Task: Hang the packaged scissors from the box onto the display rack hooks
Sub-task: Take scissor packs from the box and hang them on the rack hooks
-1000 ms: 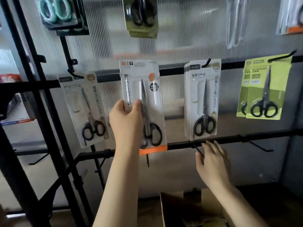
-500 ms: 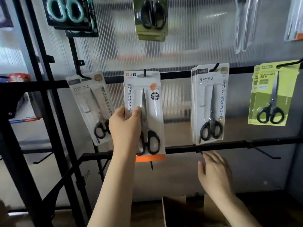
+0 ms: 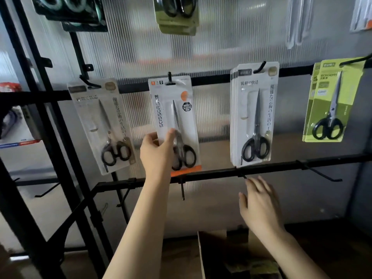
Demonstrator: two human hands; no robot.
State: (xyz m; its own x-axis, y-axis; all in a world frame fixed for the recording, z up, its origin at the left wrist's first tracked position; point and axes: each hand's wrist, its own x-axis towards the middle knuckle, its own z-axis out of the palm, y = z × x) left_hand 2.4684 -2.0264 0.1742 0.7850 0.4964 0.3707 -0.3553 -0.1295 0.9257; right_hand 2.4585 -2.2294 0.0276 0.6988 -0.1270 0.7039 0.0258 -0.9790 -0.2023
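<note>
Here, the left hand [image 3: 159, 152] pinches the lower left edge of a white-and-orange carded pack of black-handled scissors [image 3: 174, 125], thumb on the front and fingers behind; the pack's top slot sits on a black metal hook [image 3: 169, 77] of the black display rack [image 3: 221, 173]. The right hand [image 3: 259, 206] hovers below the lower bar, fingers relaxed and slightly spread, holding nothing, just above an open brown cardboard box [image 3: 213, 254] whose contents are too dark to make out. Beside the held pack hang a tilted white scissors pack [image 3: 100, 125], a stack of white scissors packs [image 3: 254, 115] and green scissors packs [image 3: 332, 101].
</note>
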